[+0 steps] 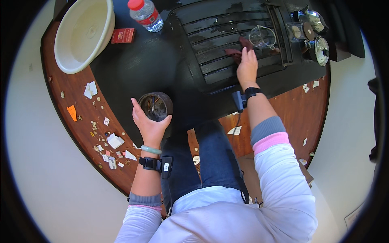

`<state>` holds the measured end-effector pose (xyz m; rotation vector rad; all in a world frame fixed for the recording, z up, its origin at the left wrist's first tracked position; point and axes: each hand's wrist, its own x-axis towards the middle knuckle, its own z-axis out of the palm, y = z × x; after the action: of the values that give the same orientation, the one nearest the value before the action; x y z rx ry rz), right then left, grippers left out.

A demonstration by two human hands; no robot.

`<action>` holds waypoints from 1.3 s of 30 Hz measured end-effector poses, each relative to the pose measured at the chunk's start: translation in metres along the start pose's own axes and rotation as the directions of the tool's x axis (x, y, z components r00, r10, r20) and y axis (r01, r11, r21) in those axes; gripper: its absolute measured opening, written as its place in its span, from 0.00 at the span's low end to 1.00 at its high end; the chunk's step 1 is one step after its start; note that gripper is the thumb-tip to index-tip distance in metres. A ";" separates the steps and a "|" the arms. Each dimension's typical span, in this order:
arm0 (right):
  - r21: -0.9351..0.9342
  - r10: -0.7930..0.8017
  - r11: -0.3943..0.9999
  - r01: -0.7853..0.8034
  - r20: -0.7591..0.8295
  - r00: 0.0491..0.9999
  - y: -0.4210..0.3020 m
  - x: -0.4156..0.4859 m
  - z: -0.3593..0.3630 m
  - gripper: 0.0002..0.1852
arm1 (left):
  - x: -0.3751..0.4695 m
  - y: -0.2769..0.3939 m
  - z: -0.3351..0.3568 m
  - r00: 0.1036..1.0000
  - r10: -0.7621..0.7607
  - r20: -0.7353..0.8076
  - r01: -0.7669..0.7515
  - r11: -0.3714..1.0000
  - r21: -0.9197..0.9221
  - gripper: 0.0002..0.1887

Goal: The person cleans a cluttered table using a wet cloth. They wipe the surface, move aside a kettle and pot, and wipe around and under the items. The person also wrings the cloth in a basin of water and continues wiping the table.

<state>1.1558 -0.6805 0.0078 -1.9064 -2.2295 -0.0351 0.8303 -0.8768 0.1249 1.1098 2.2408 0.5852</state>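
My left hand [149, 126] is wrapped around the near side of a round dark ashtray [170, 104], thumb on the right and fingers on the left. Inside it lie cigarette butts and ash in what looks like a little liquid. Further off to the right, my right hand [247, 68] is on a dark red cloth [233, 52], whose folds stick out past the fingers. The cloth rests on the wet slats of a black tea tray [209, 57]. Just beyond that hand, a clear glass pitcher [262, 37] lies or stands on the slats; its footing is unclear.
A white basin [109, 27] with liquid stands at the far left, beside a red box [123, 35] and a red-capped plastic bottle [149, 18]. Kettles [313, 19] and a lidded pot [321, 51] crowd the right end. Paper scraps [115, 140] and shells litter the wooden floor [82, 130].
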 end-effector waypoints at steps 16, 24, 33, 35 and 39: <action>0.118 -0.152 0.979 0.165 -0.111 0.982 -0.041 0.073 0.024 0.22 | -0.009 0.059 0.041 0.999 0.031 0.017 -0.031 0.999 0.017 0.69; 0.390 -0.371 0.843 0.369 -0.073 0.926 -0.086 0.087 0.034 0.18 | -0.011 0.054 0.048 0.999 -0.035 0.009 0.035 0.999 0.005 0.69; 0.337 -0.679 0.702 0.627 0.051 0.733 -0.022 0.019 -0.007 0.16 | -0.011 0.062 0.033 1.000 0.018 0.013 -0.017 0.999 -0.029 0.68; 0.304 -0.520 0.824 0.478 0.069 0.852 0.021 0.016 -0.014 0.16 | -0.012 0.059 0.032 1.000 0.019 0.008 -0.018 1.000 -0.014 0.68; 0.063 -0.125 0.991 0.120 0.092 0.988 0.082 -0.002 -0.024 0.22 | -0.019 0.054 0.037 1.000 -0.001 0.002 0.001 1.000 -0.014 0.68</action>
<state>1.2395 -0.6732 0.0216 -1.7753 -2.3808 0.1033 0.8945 -0.8573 0.1355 1.1013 2.2325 0.5978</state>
